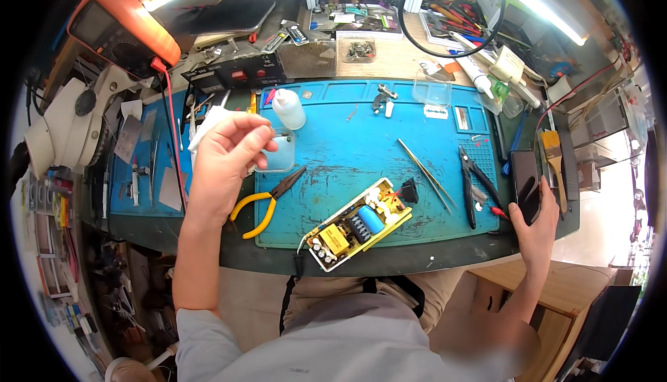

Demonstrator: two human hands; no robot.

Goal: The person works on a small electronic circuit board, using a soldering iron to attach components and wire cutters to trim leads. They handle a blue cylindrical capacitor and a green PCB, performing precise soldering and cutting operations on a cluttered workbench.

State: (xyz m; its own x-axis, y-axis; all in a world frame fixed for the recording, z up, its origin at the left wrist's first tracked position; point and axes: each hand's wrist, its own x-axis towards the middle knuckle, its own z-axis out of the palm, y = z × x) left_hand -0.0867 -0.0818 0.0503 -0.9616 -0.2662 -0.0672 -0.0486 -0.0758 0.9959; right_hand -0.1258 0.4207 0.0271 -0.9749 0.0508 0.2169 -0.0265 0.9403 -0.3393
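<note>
"Black, glassy and flat: how does that phone-like slab (526,172) handle?"

"Fairly light, I'd guess, and stiff all over. It lies on the right side of the bench, just beyond the blue mat (333,156), with a brush (553,151) close by on its right."

"Is the right hand (536,226) gripping it?"

"Thumb and fingers reach around its near end, but I cannot tell whether they squeeze it or only rest on it."

"Where would you take hold?"

"By the two long edges. The face looks slick, so a fingertip pressed flat on it would probably slide, and a drop could crack it."

"And the left hand (224,154)?"

"Raised near the clear tub (283,163), thumb and fingers curled together. Whether something tiny is pinched there, I can't tell."

"What about the opened circuit unit (358,228)?"

"Neither hand is on it. It sits aslant at the near edge of the mat, parts facing up in a pale shell."

"Delicate?"

"I'd judge the shell stiff and the parts on top fragile, with the wires at the far end easy to tug loose. Best held by the long sides of the shell, fingers off the components. It may be a bit heavy for its size, given those chunky coils."
</note>
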